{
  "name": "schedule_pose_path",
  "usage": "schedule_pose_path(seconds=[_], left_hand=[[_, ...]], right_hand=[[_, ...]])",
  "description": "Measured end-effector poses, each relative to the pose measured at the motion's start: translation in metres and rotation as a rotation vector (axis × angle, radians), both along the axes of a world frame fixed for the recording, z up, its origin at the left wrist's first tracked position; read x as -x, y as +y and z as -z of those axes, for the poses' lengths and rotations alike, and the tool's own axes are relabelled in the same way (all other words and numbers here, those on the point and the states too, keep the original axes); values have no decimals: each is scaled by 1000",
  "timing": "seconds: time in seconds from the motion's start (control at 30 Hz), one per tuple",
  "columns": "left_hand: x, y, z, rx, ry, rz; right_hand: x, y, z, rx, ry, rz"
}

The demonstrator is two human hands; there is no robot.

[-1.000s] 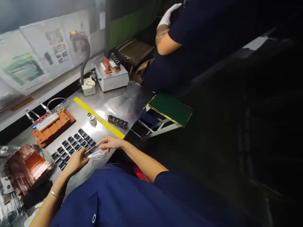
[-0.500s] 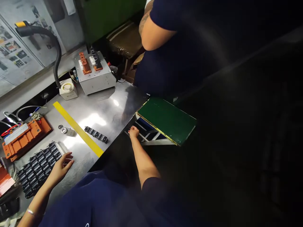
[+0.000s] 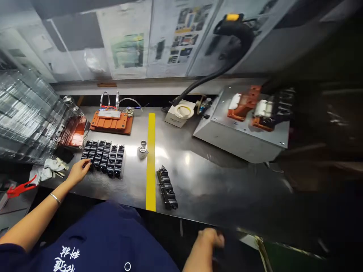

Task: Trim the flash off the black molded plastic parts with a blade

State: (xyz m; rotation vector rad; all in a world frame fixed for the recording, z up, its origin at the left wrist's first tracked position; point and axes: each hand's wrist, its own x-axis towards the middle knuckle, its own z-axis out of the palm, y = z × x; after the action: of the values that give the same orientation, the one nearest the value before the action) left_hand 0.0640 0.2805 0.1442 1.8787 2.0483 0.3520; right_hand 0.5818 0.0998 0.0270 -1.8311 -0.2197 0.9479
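Two bare hands are in view at a metal tabletop (image 3: 190, 181). The left hand (image 3: 79, 171) is at the near left corner of a block of black ribbed parts (image 3: 106, 158), set side by side in close rows on the tabletop's left half. Its fingers are bent against the parts; whether that grip is closed on one cannot be told. The right hand (image 3: 210, 238) is beyond the front edge, low in the view; it is blurred, the fingers appear curled, and whether its grip holds anything cannot be determined. A single black part (image 3: 167, 189) lies near the front edge, just right of a yellow strip (image 3: 151, 166) and apart from the block. A small container (image 3: 143, 152) stands just left of the strip. Behind the block sits an orange fixture (image 3: 109, 122). Farther right, a black hose (image 3: 244, 41) rises by a white base (image 3: 176, 119), beside a grey box (image 3: 229, 141).
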Motion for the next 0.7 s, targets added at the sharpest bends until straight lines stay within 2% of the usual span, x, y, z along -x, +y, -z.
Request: schedule_pose_path(seconds=[0.13, 0.2, 0.23, 0.3, 0.37, 0.47, 0.53, 0.6, 0.7], left_hand=[[101, 36, 12, -20, 93, -255], [140, 60, 22, -12, 119, -294], [155, 72, 28, -3, 123, -287], [175, 96, 42, 16, 114, -238], [184, 115, 54, 27, 90, -170], [188, 129, 65, 18, 30, -92], [191, 128, 67, 6, -28, -67], [198, 121, 66, -6, -94, -78], [214, 105, 62, -12, -204, -168]], right_hand=[[38, 47, -31, -68, -407, 290], [72, 82, -50, -161, -607, 346], [95, 104, -60, -209, -672, 310], [156, 156, -81, -251, -672, 73], [236, 211, -98, -279, -709, -319], [375, 285, -107, -305, -934, -1130], [463, 320, -99, -327, -953, -1351], [532, 343, -84, -341, -964, -1508], [589, 360, -59, -315, -982, -1657]])
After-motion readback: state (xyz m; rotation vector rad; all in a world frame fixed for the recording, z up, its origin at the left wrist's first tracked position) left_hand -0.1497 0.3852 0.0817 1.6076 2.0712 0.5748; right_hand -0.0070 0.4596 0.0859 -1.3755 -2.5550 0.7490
